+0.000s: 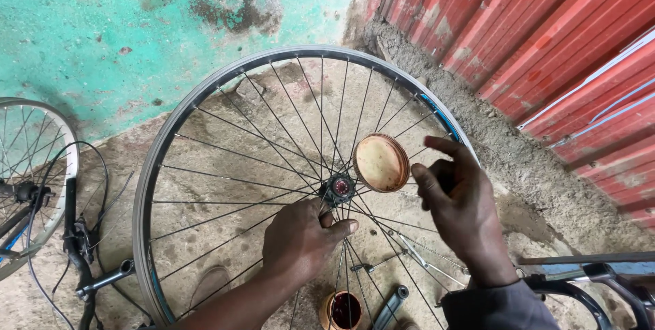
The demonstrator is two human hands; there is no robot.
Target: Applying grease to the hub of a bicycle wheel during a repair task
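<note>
Spoked wheel (205,166) (silver rim), left hand (300,238) at hub (339,187)

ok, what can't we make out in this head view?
- Left hand: fingertips hidden behind the spokes at the hub.
- Right hand: its grip on the round lid hidden by the lid.
- Small tin: cut off by the bottom edge.
- Second wheel: cut off by the left edge.
</note>
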